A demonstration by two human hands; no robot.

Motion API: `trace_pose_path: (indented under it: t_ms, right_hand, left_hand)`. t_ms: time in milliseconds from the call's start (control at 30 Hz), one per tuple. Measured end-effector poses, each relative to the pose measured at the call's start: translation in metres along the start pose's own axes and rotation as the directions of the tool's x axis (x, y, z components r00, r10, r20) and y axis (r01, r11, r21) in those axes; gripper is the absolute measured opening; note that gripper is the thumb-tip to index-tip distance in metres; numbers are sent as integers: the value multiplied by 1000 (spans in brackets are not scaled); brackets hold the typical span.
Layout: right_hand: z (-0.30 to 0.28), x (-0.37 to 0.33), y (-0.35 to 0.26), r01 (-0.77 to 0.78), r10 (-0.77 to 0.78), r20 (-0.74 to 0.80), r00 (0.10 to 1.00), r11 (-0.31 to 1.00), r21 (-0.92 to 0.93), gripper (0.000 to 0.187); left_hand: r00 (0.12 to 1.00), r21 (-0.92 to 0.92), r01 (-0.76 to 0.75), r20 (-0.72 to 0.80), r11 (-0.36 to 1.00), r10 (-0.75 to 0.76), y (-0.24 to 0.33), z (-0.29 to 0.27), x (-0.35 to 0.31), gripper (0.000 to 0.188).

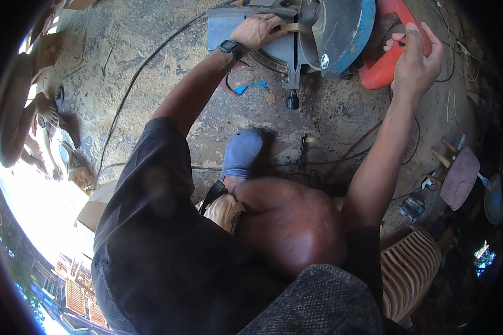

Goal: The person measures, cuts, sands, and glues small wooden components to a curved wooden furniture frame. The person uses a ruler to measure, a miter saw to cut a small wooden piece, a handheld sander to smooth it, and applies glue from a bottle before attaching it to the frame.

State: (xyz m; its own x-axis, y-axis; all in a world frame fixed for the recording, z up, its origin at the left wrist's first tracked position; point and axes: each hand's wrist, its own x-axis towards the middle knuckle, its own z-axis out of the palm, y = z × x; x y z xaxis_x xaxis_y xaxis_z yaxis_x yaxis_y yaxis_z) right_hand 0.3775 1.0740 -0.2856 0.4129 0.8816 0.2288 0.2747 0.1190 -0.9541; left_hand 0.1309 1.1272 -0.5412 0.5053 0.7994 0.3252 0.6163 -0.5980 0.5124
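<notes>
A: What's closest as you look down?

B: My bare knee (296, 229), then the blue rubber clog (243, 153) on my foot, set on the stained grey concrete floor (179, 72).

A: And past the foot?

B: A round black knob (292, 101) juts toward me from the saw, below its flat grey metal table (221, 30).

A: Where's the wood?

B: The short pale wooden strip (290, 27) lies over that table, just right of my left knuckles. Its long axis runs left to right, crosswise to me, and its right end points at the grey metal disc (307, 42). I can't tell whether they touch.

A: Your left hand?

B: My left hand (258, 32), black watch at the wrist, grasps the strip's left end; how the thumb sits underneath, I can't make out.

A: And the right?

B: My right hand (419, 61) is clenched around the red plastic loop handle (374, 77). The left is nearer the wood; the disc and the blue-rimmed round guard (349, 42) stand between the strip and my right.

A: Anything farther off?

B: Another person's hand (47, 109), out at the left edge, well apart from the saw.
</notes>
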Motion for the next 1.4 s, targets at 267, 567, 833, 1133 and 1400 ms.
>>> trace_pose_path:
  t_ms: [267,567,833,1133,1400]
  right_hand:
    - [5,-3,2,-27,27,-2,1000,999,24,48]
    - [3,-4,2,7,-7,5,1000,1000,10,47]
    - [3,-5,4,5,-5,-3,1000,1000,10,47]
    - [1,-7,5,16,-16,-19,1000,1000,8,46]
    - [0,-9,5,26,-26,-11,1000,1000,17,46]
  left_hand:
    - [999,7,34,38,999,-34,-1,-6,-3,33]
    - [999,-11,26,36,1000,-26,0,-7,-1,34]
    - [999,7,-10,35,1000,10,-2,-7,-2,36]
    - [1000,26,-3,30,1000,2,0,-6,-1,39]
    - [999,6,-5,33,1000,4,0,-5,-1,37]
